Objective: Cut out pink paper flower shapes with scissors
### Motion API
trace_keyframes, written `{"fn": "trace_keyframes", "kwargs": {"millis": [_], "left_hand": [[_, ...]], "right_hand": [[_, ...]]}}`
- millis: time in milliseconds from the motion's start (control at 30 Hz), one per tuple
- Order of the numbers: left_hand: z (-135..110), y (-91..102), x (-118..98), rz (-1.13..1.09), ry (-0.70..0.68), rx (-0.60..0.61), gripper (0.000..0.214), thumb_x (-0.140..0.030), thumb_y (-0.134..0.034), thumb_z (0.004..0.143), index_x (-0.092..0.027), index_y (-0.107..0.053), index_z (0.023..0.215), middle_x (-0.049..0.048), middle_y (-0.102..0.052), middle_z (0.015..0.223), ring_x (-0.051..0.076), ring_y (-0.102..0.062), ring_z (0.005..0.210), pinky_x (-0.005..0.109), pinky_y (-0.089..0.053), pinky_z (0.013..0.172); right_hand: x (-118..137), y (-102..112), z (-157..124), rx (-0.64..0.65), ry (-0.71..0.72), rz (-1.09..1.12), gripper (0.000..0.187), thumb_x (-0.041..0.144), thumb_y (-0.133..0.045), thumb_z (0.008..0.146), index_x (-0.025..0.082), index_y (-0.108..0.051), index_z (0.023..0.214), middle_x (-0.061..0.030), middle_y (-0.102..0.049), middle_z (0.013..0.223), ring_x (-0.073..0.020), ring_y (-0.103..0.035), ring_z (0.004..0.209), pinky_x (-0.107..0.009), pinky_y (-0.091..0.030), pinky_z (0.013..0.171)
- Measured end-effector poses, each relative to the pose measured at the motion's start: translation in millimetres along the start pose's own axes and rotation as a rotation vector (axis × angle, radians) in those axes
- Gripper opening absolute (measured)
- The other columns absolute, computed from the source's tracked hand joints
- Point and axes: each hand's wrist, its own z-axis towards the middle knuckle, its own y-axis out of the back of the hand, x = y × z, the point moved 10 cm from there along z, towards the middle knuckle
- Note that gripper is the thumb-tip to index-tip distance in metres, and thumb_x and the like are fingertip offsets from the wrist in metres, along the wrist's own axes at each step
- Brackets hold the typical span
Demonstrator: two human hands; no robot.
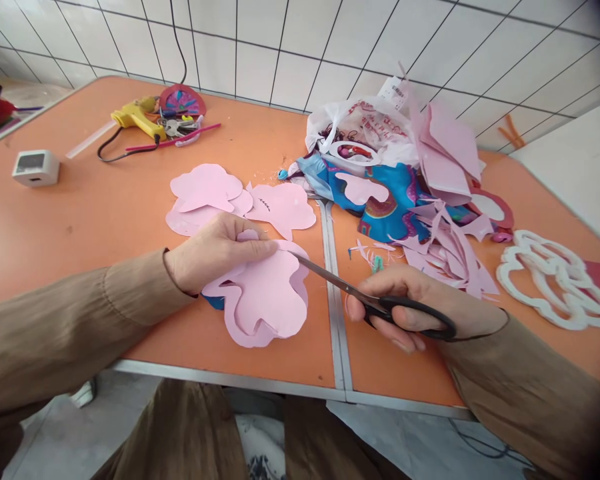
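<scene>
My left hand pinches a pink paper cutout with a wavy, lobed outline, held over the front part of the table. It looks layered, with a curled strip along its edge. My right hand grips black-handled scissors, fingers through the loops. The blades point left and reach the cutout's upper edge, close to my left thumb. A bit of something blue peeks out under the cutout's left side. Beyond my left hand lie more pink cutouts, one of them bearing a small dark mark.
A yellow glue gun, keys and a white cube sit back left. Behind my right hand are pink scraps, blue patterned fabric and a plastic bag. White scalloped frames lie far right. A metal seam crosses the orange table.
</scene>
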Motion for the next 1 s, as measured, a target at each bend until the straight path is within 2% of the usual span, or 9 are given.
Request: {"fn": "trace_keyframes", "kwargs": {"millis": [233,400,500,600,800,1000], "left_hand": [[-0.3,-0.2,2.0,0.003,0.021,0.035,0.030,-0.022,-0.060,0.084,-0.012,-0.056,0.056,-0.0025,-0.046,0.052,0.004,-0.036,0.044,0.018,-0.024,0.041],[-0.4,-2.1,5.0,-0.042,0.073,0.050,0.028,-0.022,-0.064,0.080,-0.013,-0.056,0.054,-0.0025,-0.047,0.050,0.005,-0.037,0.042,0.019,-0.025,0.040],[0.2,-2.4,5.7,-0.039,0.083,0.049,0.029,-0.021,-0.066,0.077,-0.014,-0.054,0.052,-0.0037,-0.045,0.046,0.004,-0.035,0.040,0.019,-0.023,0.038],[1.3,-0.2,5.8,0.003,0.055,0.035,0.032,-0.024,-0.068,0.076,-0.015,-0.052,0.050,-0.0044,-0.041,0.045,0.004,-0.033,0.039,0.020,-0.021,0.038],[1.5,-1.1,5.5,0.034,0.043,0.056,0.030,-0.025,-0.066,0.077,-0.015,-0.053,0.052,-0.0043,-0.040,0.046,0.004,-0.033,0.040,0.019,-0.021,0.038],[0.2,-5.8,-2.1,0.054,0.013,0.096,0.028,-0.023,-0.066,0.076,-0.014,-0.056,0.051,-0.0030,-0.044,0.047,0.004,-0.035,0.041,0.018,-0.022,0.039]], "right_hand": [[0.3,-0.9,-1.4,-0.012,-0.016,-0.014,0.054,0.063,-0.068,0.079,0.011,-0.063,0.095,0.0058,-0.052,0.043,-0.0049,-0.038,0.033,-0.017,-0.025,0.032],[-6.5,-1.7,-1.1,0.008,-0.082,-0.037,0.053,0.063,-0.070,0.077,0.014,-0.063,0.094,0.0034,-0.057,0.048,-0.0064,-0.049,0.038,-0.014,-0.033,0.035],[-8.3,-4.4,-0.7,0.036,-0.089,-0.008,0.052,0.061,-0.072,0.075,0.013,-0.062,0.094,0.0028,-0.059,0.050,-0.0057,-0.048,0.036,-0.015,-0.038,0.037],[-7.7,-5.4,-0.8,0.038,-0.093,0.001,0.054,0.061,-0.074,0.073,0.013,-0.062,0.093,0.0018,-0.060,0.050,-0.0066,-0.049,0.036,-0.016,-0.040,0.038],[-10.7,-8.3,-2.9,0.053,-0.193,-0.029,0.060,0.068,-0.072,0.069,0.014,-0.061,0.093,0.0000,-0.063,0.054,-0.0081,-0.054,0.041,-0.017,-0.045,0.043],[-11.4,-6.0,-2.0,0.045,-0.188,-0.050,0.058,0.066,-0.073,0.069,0.014,-0.062,0.091,-0.0013,-0.064,0.052,-0.0105,-0.059,0.044,-0.016,-0.045,0.041]]}}
